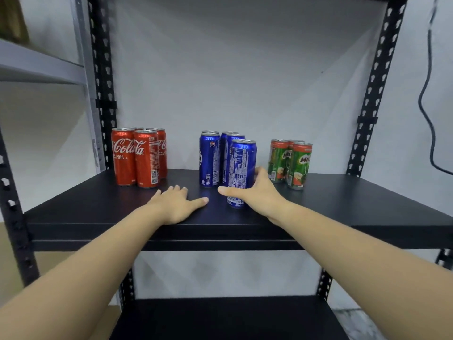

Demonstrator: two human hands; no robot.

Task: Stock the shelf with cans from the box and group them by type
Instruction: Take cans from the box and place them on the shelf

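On the black shelf point(98, 207) stand three groups of cans. Several red Coca-Cola cans point(137, 155) are at the left. Several blue Pepsi cans point(210, 158) are in the middle. Green Milo cans point(291, 163) stand at the right. My right hand point(257, 192) is wrapped around one more blue Pepsi can point(241, 165), upright on the shelf in front of the blue group. My left hand point(176, 202) lies flat on the shelf just left of it, fingers spread, holding nothing. The box is not in view.
Black perforated uprights point(104, 77) frame the shelf on both sides, with a white wall behind. A lower black shelf point(220, 320) sits below. A grey rack point(41, 67) stands at the left, and a black cable point(426, 94) hangs at the right.
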